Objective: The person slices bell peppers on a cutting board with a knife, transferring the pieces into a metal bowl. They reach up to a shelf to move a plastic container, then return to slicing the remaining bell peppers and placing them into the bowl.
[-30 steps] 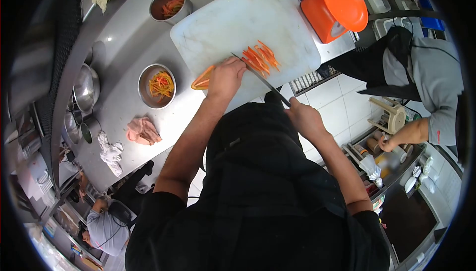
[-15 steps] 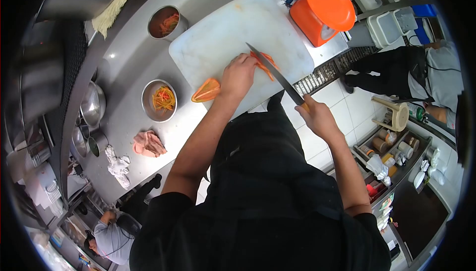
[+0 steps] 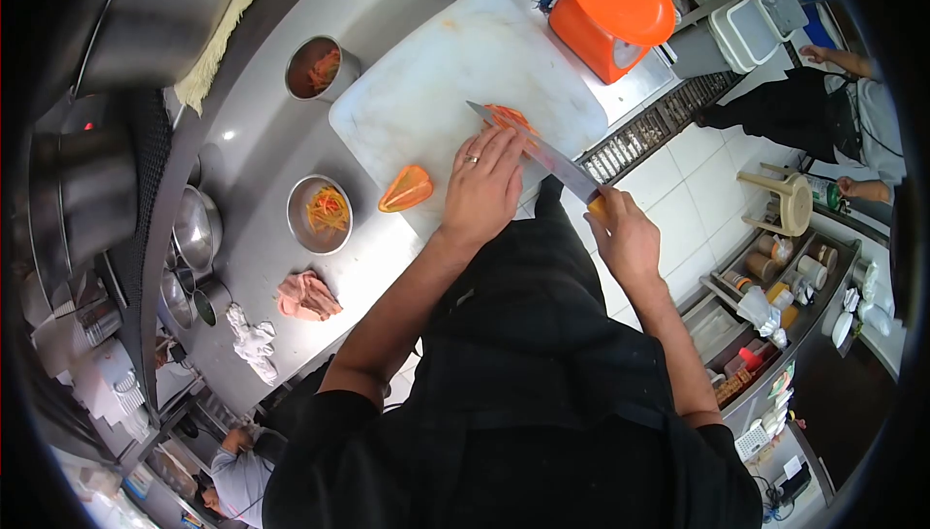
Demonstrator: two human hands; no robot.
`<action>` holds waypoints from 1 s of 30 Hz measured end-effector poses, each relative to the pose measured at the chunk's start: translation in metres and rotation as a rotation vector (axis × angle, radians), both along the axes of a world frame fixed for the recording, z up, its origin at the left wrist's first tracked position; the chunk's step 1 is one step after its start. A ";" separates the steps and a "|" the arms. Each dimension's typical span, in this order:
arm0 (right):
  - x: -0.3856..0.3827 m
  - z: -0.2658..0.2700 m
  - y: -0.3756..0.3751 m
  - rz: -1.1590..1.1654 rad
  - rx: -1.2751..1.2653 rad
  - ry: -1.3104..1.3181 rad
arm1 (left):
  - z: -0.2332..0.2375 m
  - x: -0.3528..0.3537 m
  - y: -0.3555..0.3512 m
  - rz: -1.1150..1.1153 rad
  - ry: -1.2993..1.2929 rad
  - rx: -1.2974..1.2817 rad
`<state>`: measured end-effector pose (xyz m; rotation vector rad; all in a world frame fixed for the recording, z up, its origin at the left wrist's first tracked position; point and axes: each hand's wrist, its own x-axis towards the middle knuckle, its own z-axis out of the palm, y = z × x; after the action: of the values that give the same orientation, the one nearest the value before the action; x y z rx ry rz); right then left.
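Observation:
On a white cutting board [image 3: 426,74], my left hand [image 3: 484,180] presses its fingers against orange-red pepper strips [image 3: 511,119]. A ring shows on one finger. My right hand [image 3: 625,238] is wrapped round the yellowish handle of a long knife [image 3: 562,168], whose blade lies along the strips, close to my left fingertips. An orange pepper piece [image 3: 406,188] rests on the board left of my left hand. A metal bowl [image 3: 320,216] left of the board holds yellow and orange strips. Red-orange strips lie in a deeper metal container [image 3: 321,69].
An orange scale [image 3: 605,20] stands beyond the board's right corner. A pink cloth [image 3: 307,295] and a white cloth [image 3: 253,342] lie on the steel counter. One person [image 3: 843,108] is at the right, another [image 3: 242,476] at the lower left. A beige stool [image 3: 794,204] stands on the floor.
My left hand has moved right and down over the strips. The knife blade has shifted with my right hand, slightly lower. The camera view has shifted, and the person at the right has moved their arms.

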<state>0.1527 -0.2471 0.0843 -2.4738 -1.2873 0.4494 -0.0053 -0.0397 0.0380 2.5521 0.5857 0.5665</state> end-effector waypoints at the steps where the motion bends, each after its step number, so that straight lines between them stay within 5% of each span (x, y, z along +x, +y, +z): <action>1: -0.002 -0.001 -0.001 -0.014 -0.003 -0.002 | -0.001 -0.001 -0.001 -0.009 0.046 0.019; 12: -0.024 -0.017 -0.001 0.023 -0.006 0.011 | -0.020 -0.001 0.024 -0.167 0.271 0.072; 21: -0.028 -0.021 0.001 -0.025 0.029 0.045 | 0.002 -0.020 0.019 -0.052 0.164 0.016; 30: -0.021 -0.027 0.000 0.032 -0.013 0.069 | -0.011 -0.008 0.011 -0.202 0.266 0.037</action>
<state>0.1315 -0.2469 0.0570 -2.4291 -1.3020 0.5476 -0.0132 -0.0289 0.0269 2.7008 0.3995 0.1702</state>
